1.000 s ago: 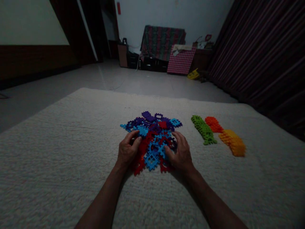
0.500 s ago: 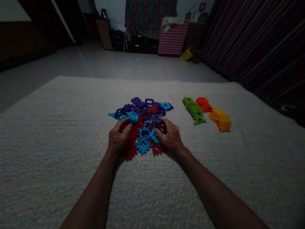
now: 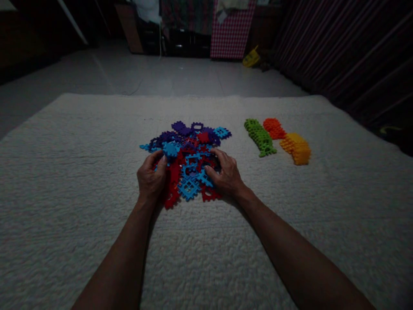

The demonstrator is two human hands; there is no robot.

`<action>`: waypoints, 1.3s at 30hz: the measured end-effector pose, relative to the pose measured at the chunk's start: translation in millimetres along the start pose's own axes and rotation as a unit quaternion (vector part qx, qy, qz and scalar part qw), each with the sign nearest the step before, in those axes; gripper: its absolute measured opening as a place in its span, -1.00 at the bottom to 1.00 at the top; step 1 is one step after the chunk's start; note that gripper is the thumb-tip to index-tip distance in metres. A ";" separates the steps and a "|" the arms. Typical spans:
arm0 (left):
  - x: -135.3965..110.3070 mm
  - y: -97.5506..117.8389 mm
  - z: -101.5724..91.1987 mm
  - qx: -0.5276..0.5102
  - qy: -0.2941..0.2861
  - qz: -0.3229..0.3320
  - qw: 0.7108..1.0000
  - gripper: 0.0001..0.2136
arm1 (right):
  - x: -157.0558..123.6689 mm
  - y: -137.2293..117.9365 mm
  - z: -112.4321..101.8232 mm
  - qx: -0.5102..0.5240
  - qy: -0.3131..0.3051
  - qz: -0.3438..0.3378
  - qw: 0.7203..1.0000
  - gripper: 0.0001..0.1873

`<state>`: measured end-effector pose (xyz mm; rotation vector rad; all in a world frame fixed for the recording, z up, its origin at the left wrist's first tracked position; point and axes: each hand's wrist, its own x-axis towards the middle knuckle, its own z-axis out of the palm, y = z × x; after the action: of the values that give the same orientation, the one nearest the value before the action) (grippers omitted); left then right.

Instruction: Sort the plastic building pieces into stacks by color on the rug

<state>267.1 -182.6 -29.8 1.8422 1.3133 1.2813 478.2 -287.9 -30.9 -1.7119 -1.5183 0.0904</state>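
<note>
A loose pile of flat toothed plastic tiles (image 3: 189,155), blue, red and purple, lies on a cream rug (image 3: 80,172). My left hand (image 3: 151,178) rests on the pile's left edge with its fingers curled over red and blue tiles. On the right edge, my right hand (image 3: 226,174) lies with bent fingers pressing on the tiles. Neither hand has lifted a piece clear of the pile. To the right stand three sorted stacks: green (image 3: 260,137), orange-red (image 3: 273,128) and yellow-orange (image 3: 297,147).
The rug ends at a grey tiled floor (image 3: 161,77). A dark striped curtain (image 3: 348,51) runs along the right. At the far wall stand a red-checked bag (image 3: 229,38), dark furniture and a small yellow object (image 3: 251,58).
The camera has tipped downward, so everything sits higher in view. Both hands stay on the pile; the left fingers have curled tighter onto the tiles.
</note>
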 end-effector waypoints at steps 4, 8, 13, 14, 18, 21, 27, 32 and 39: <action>0.5 -0.1 -1.2 0.037 0.025 -0.001 0.999 -0.66 | -1.2 -2.5 -0.5 -0.003 -0.004 -0.011 1.000 -0.38; 0.3 2.4 -1.4 0.023 -0.012 0.013 1.000 -0.64 | -1.1 -3.5 0.2 -0.009 -0.024 -0.024 0.999 -0.41; -3.6 9.3 -0.5 -0.005 -0.114 0.084 0.990 -0.56 | 0.4 1.0 3.9 0.031 -0.017 -0.052 0.998 -0.44; -4.6 11.0 -0.5 -0.002 -0.125 0.100 0.987 -0.55 | 0.6 2.0 4.6 0.036 -0.009 -0.053 0.998 -0.45; -9.1 17.4 -0.2 0.032 -0.164 0.151 0.974 -0.49 | 1.8 4.5 6.2 0.038 0.025 -0.031 0.998 -0.50; -13.3 21.9 1.3 0.070 -0.208 0.195 0.956 -0.40 | 3.0 6.3 6.6 0.039 0.044 -0.007 0.998 -0.51; -16.3 25.9 4.3 0.118 -0.286 0.290 0.906 -0.40 | 5.5 11.4 6.7 0.023 0.079 0.023 0.996 -0.57; -15.9 24.1 3.9 0.137 -0.286 0.303 0.899 -0.40 | 2.7 6.4 2.9 0.036 0.057 -0.012 0.998 -0.49; -6.5 22.7 20.2 0.144 -0.276 0.318 0.895 -0.46 | 1.0 3.0 2.7 0.007 -0.023 -0.078 0.997 -0.51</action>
<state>294.3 -195.4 -21.8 2.7280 0.6211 0.7335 479.3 -285.4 -34.0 -1.5845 -1.6761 0.0586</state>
